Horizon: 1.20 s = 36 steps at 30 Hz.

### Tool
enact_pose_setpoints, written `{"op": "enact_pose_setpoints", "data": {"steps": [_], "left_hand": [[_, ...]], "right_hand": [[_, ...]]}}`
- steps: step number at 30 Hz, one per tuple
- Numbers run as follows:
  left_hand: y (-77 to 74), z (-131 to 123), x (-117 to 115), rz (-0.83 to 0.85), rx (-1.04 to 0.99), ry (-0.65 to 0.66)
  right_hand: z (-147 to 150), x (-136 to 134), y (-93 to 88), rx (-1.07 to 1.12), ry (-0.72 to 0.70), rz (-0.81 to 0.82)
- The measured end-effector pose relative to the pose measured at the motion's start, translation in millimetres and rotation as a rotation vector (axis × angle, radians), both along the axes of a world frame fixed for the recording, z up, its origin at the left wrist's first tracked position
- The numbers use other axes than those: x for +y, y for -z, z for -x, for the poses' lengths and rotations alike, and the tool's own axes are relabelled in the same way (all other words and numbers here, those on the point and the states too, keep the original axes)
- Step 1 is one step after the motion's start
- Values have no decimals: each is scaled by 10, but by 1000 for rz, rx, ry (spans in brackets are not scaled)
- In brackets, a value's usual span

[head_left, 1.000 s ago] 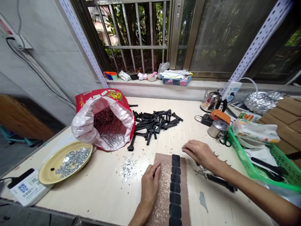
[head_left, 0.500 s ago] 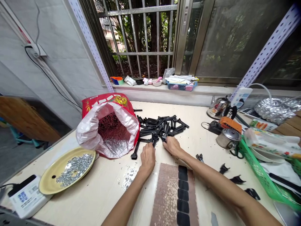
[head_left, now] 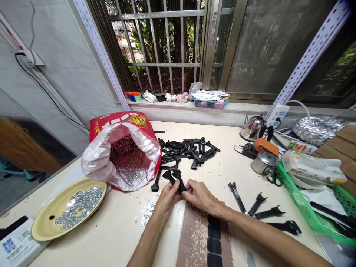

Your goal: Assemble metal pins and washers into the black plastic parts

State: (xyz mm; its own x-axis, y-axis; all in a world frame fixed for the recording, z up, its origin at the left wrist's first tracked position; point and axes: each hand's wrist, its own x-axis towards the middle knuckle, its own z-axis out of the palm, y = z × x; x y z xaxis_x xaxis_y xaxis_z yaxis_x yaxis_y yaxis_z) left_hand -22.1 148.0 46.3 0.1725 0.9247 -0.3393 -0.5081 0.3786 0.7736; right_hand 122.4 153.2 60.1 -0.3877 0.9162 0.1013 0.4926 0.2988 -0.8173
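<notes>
Two black plastic pieces, long and narrow with a wider forked head, are held above the table in front of me. My left hand is closed on one black plastic piece. Pinched in my right hand is the other black plastic piece, its lower end near my left fingers. Just beyond lies a heap of similar black pieces. Below my hands is a brown mat with a row of black rounded squares. Small silvery washers are scattered left of my left hand.
A red and white sack of long screws or nails lies open at left. Near it rests a yellow plate with silvery washers. Several black pieces lie at right, beside a green basket, a metal mug and a kettle.
Both hands have drawn back from the heap toward me, bringing two black plastic pieces together over the mat's far edge. The camera view has shifted slightly.
</notes>
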Motion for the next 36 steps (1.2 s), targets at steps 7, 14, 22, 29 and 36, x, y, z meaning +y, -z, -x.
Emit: {"op": "enact_pose_setpoints", "data": {"steps": [7, 14, 22, 29, 36], "left_hand": [[60, 90, -44, 120, 24, -10], [64, 122, 13, 55, 124, -163], [29, 31, 11, 74, -92, -102], [99, 82, 58, -32, 77, -320], [91, 24, 21, -134, 350, -312]], "right_hand": [[-73, 551, -207, -226, -176, 40], [-305, 1141, -147, -530, 328, -122], [11, 391, -126, -337, -245, -283], [-320, 1118, -44, -831, -118, -551], [-98, 624, -107, -120, -59, -315]]}}
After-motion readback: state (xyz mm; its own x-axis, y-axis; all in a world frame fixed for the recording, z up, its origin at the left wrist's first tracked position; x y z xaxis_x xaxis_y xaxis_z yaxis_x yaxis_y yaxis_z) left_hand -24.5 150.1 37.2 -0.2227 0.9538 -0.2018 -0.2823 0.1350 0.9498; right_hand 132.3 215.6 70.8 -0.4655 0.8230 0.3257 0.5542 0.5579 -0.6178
